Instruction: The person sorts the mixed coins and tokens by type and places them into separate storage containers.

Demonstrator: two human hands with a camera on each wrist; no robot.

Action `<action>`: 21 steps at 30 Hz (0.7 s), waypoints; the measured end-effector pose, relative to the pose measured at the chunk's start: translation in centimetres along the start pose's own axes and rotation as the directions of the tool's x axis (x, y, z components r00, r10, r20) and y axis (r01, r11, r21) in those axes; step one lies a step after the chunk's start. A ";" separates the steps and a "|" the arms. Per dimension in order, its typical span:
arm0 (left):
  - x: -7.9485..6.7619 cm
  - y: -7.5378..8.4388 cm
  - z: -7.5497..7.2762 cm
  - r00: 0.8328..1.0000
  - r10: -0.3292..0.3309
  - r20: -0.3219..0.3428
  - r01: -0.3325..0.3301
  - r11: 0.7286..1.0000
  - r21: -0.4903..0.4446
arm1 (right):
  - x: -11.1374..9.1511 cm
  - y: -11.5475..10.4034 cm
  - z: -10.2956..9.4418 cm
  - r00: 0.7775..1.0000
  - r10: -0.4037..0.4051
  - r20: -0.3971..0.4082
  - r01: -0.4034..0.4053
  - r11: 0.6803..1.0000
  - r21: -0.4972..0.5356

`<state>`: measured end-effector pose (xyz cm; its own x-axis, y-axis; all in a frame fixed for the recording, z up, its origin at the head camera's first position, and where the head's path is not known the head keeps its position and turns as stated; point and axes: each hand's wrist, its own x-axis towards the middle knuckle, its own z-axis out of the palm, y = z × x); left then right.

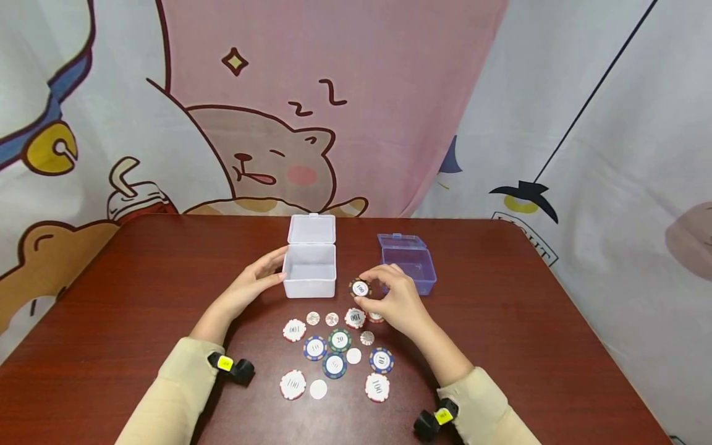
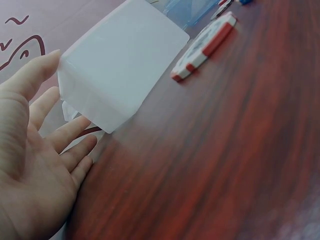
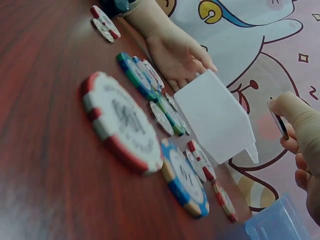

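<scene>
My right hand (image 1: pixel 396 296) pinches a black poker chip (image 1: pixel 360 288) marked 100 between thumb and fingertips. It is raised between the two boxes, and the right wrist view shows the chip (image 3: pixel 279 124) edge-on. My left hand (image 1: pixel 250 285) rests against the left side of a white plastic box (image 1: pixel 309 288), its fingers extended. In the left wrist view that box (image 2: pixel 120 60) has the thumb at its edge. The box's lid (image 1: pixel 312 229) is folded back. Below both hands lie poker chips, among them a green chip (image 1: pixel 339 340) and a red-and-white chip (image 1: pixel 294 330).
A translucent blue box (image 1: pixel 424 285) with a raised lid stands beyond my right hand. Several silver coins (image 1: pixel 313 318) lie among the chips on the dark red wooden table (image 1: pixel 534 346). A cartoon-printed curtain (image 1: pixel 389 111) hangs behind the table.
</scene>
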<state>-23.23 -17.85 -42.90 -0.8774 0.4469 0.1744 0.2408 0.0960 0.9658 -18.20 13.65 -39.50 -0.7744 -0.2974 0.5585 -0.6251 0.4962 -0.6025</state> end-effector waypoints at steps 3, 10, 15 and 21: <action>0.0 0.0 0.0 1.000 -0.002 -0.002 0.002 1.000 0.004 | 0.5 -0.2 0.3 1.000 0.007 -0.008 -0.007 1.000 -0.005; 0.0 0.1 0.1 1.000 -0.004 -0.004 0.004 1.000 -0.017 | 1.6 -0.6 1.1 0.999 0.006 -0.036 -0.006 1.000 -0.017; 0.1 0.1 0.2 1.000 -0.007 -0.010 0.007 1.000 -0.023 | 2.2 -0.5 1.9 0.999 -0.002 -0.049 0.002 1.000 -0.007; 0.0 0.1 0.0 1.000 -0.014 -0.013 0.014 1.000 -0.011 | 3.0 -0.4 2.7 0.999 -0.012 -0.053 0.012 1.000 -0.006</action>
<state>-23.20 -17.81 -42.85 -0.8859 0.4341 0.1635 0.2241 0.0918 0.9702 -20.54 10.31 -39.12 -0.7605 -0.2597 0.5952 -0.6336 0.4976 -0.5924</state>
